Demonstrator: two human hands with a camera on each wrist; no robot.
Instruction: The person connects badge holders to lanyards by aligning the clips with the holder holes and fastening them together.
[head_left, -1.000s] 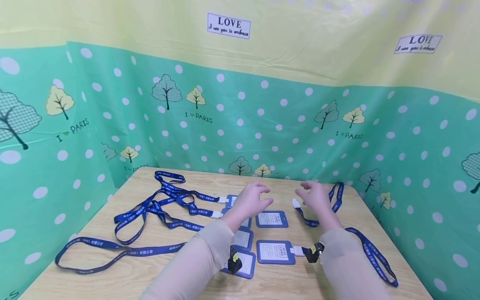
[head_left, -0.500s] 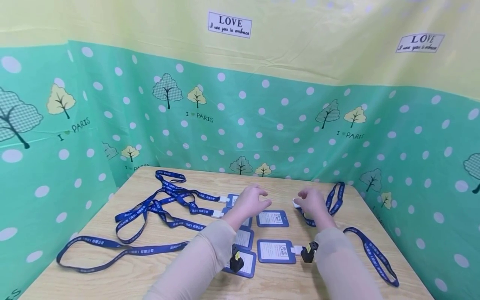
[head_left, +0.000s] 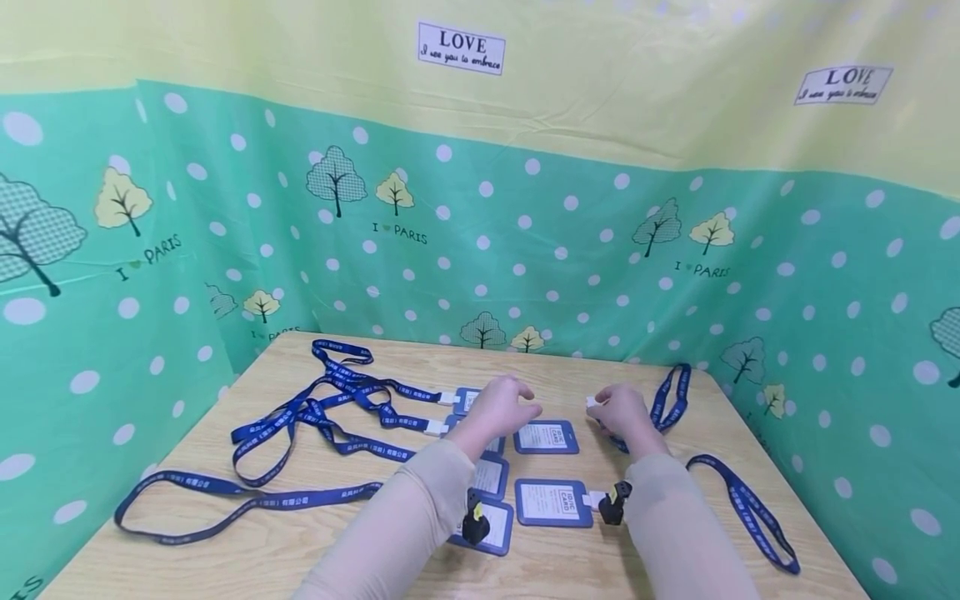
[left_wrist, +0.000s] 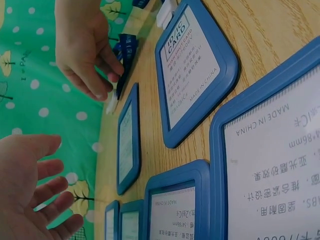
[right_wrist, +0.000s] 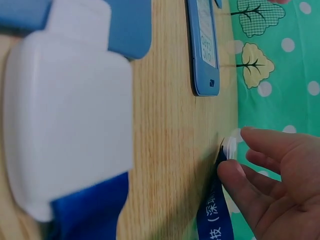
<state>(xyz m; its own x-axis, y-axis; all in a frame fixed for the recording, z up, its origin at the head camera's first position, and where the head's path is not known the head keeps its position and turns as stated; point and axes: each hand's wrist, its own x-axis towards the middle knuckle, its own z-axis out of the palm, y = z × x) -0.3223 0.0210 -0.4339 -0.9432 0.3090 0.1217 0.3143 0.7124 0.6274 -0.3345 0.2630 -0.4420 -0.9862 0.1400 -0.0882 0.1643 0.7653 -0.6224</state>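
Observation:
My right hand [head_left: 626, 417] pinches the white clip [right_wrist: 230, 146] at the end of a blue lanyard [head_left: 671, 400], between thumb and forefinger. The strap trails from it over the table's right side. My left hand [head_left: 498, 408] holds nothing; in the left wrist view its fingers [left_wrist: 52, 197] are spread and loosely bent. It hovers over a column of blue badge holders, hiding part of them. Between the hands lies a loose badge holder [head_left: 546, 437], its slot end toward the right hand. Nearer me, another badge holder [head_left: 553, 502] is joined to a white clip [right_wrist: 70, 115].
On the left, several blue lanyards [head_left: 330, 408] lie tangled and looped, clipped to the column of badge holders [head_left: 487, 477]. A further lanyard loop [head_left: 750, 517] lies near the right edge. A green and yellow curtain [head_left: 480, 250] surrounds the wooden table [head_left: 570, 567].
My right hand has come down and in to the lanyard's clip, its fingers closing from spread to a pinch. My left hand has stayed almost still.

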